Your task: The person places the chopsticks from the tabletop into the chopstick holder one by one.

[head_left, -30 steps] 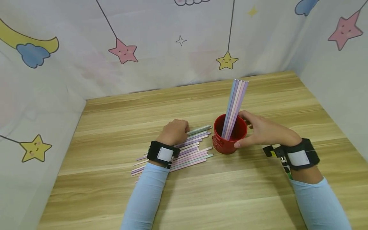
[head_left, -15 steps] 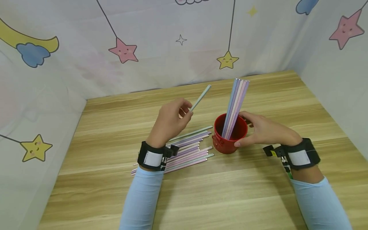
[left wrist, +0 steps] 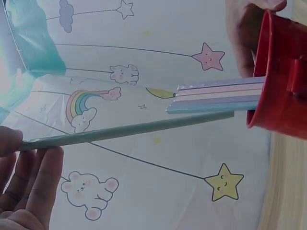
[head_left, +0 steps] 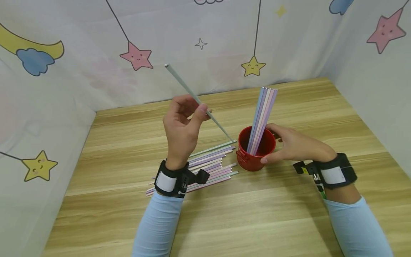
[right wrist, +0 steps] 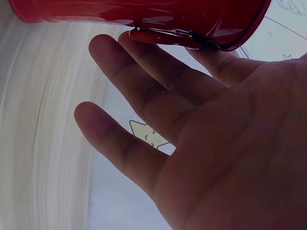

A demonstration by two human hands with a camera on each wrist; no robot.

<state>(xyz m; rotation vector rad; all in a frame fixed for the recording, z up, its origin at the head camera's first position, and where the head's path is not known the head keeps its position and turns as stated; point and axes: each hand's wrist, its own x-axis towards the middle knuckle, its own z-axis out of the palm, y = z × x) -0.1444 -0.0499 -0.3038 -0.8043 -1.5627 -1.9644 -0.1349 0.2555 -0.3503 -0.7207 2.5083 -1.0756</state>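
Observation:
My left hand [head_left: 182, 128] pinches a pale green stick [head_left: 181, 81], slim like a straw, between thumb and fingers. The stick slants in the air, its lower end toward a small red bucket [head_left: 250, 165]. Several pastel sticks [head_left: 264, 110] stand in the bucket in a bundle, leaning right. My right hand [head_left: 297, 146] holds the bucket from the right, thumb at its front and index finger behind. In the right wrist view the other fingers [right wrist: 120, 143] spread loosely beside the bucket's wall. Left of the bucket, more pastel sticks [head_left: 213, 175] lie on the table, partly hidden by my left wrist.
The wooden table [head_left: 257, 221] reaches to white cloth walls [head_left: 179, 35] printed with stars and clouds, at the back and both sides. Each wrist wears a black strap [head_left: 335, 173] with a small camera on it.
My left hand has lifted a pale green stick from the table pile, raised it and turned it so that one end points down toward the bucket. My right hand stays on the bucket.

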